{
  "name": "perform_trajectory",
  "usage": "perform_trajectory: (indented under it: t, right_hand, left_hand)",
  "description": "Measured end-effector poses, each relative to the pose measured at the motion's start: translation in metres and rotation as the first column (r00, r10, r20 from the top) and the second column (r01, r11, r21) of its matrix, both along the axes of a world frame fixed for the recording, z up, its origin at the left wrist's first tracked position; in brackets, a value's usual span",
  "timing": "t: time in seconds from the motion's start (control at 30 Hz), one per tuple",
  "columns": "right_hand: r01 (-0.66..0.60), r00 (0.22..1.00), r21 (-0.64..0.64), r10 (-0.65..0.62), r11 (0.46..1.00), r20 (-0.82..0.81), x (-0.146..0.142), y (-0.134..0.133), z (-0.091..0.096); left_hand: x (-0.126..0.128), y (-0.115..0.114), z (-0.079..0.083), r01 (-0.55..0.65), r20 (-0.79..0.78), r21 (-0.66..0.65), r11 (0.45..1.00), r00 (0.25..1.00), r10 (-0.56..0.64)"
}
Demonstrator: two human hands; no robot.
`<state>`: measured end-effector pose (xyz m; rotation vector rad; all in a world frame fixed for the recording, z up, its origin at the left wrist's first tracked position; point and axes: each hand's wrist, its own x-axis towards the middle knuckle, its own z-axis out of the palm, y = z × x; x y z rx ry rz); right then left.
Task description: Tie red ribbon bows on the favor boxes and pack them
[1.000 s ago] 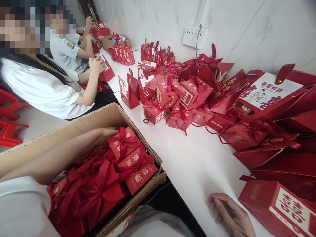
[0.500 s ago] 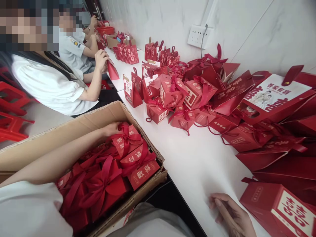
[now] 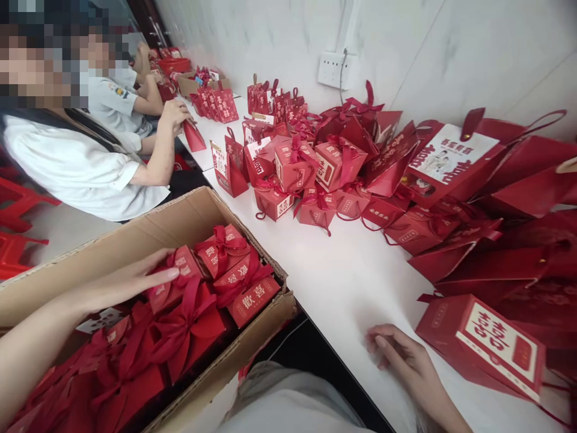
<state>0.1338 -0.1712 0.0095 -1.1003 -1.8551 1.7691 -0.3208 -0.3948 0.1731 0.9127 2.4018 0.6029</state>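
My left hand [image 3: 128, 281] reaches into a cardboard carton [image 3: 180, 219] packed with red ribboned gift boxes. Its thumb and fingers pinch the edge of one small red gift box [image 3: 180, 273], which sits tilted above the others. Two more ribboned boxes [image 3: 234, 276] lie at the carton's far right corner. My right hand [image 3: 401, 358] rests on the white table [image 3: 342, 282] near its front edge, fingers loosely bent and apart, holding nothing. A larger red box with a white label [image 3: 487, 337] lies just to the right of that hand.
A heap of red gift boxes and bags [image 3: 333, 168] runs along the wall side of the table. A wall socket [image 3: 336, 69] has a cable plugged in. A person in a white shirt [image 3: 76, 168] holds a red bag; another sits behind. Red stools [image 3: 18, 222] stand far left.
My left hand has drawn back from the carton's far end toward me, with a small red gift box now in its fingers. My right hand has barely shifted on the table.
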Motion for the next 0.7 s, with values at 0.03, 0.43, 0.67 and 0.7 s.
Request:
perform_trajectory:
  t: [0.03, 0.43, 0.67, 0.7]
  right_hand:
    - [-0.008, 1.0, -0.002, 0.008, 1.0, -0.001, 0.0, 0.0, 0.002]
    - [-0.069, 0.998, 0.064, 0.069, 0.996, 0.009, -0.004, -0.006, 0.007]
    - [-0.137, 0.99, 0.112, 0.138, 0.984, -0.005, -0.002, -0.003, 0.011]
    - [-0.141, 0.99, 0.118, 0.143, 0.983, -0.007, -0.003, -0.003, 0.011]
  left_hand:
    - [0.008, -0.001, -0.002, 0.023, 0.044, 0.042, 0.999, 0.999, -0.025]
    - [-0.008, -0.01, -0.007, 0.0, 0.626, -0.103, 0.995, 0.777, 0.065]
    - [-0.051, -0.011, -0.019, -0.053, 0.549, -0.124, 0.991, 0.828, 0.113]
    - [-0.051, -0.006, -0.019, -0.03, 0.435, -0.136, 0.99, 0.896, 0.087]
